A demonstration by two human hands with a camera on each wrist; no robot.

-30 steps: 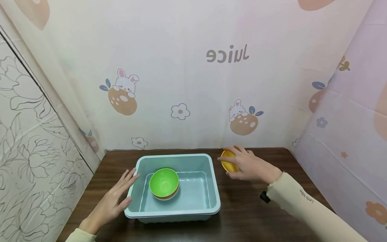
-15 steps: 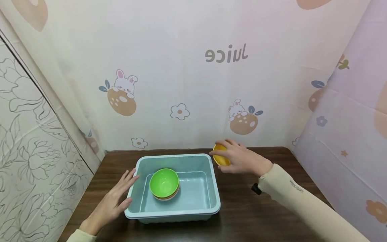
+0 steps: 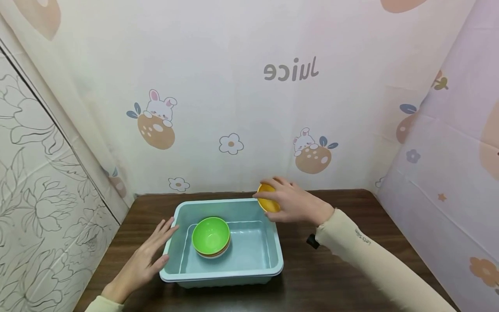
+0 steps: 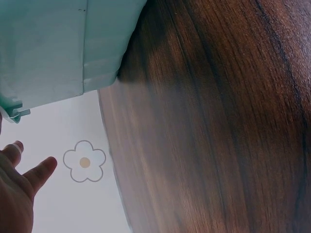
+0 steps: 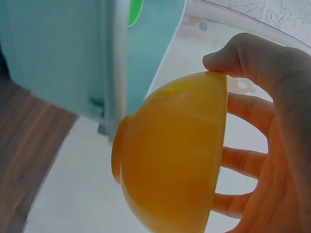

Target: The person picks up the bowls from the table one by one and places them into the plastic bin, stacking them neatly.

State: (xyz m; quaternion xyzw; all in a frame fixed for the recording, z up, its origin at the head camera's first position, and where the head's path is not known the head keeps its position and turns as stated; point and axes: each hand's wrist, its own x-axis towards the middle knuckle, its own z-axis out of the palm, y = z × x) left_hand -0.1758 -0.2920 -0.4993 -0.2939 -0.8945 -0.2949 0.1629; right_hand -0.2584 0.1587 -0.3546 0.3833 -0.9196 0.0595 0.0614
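Observation:
My right hand (image 3: 292,201) grips a yellow bowl (image 5: 170,155) by its rim, thumb on one side and fingers across the other. In the head view the bowl overlaps the back right corner of a light blue plastic tub (image 3: 249,274). Inside the tub, left of its middle, a green bowl (image 3: 211,236) tops a small stack, with orange and pale rims showing beneath it. At the tub's left side is my left hand (image 3: 144,255), fingers straight and spread beside the rim, holding nothing. The left wrist view shows its fingertips near the tub wall (image 4: 43,48).
The tub stands on a dark wood table (image 3: 327,268) that ends at a patterned curtain (image 3: 234,108) behind. Another printed curtain (image 3: 448,173) hangs along the right, and a flower-line panel (image 3: 46,208) borders the left.
My right hand has carried the yellow bowl left and slightly up, from beside the tub to over its back right corner. The left hand and the green stack have stayed put.

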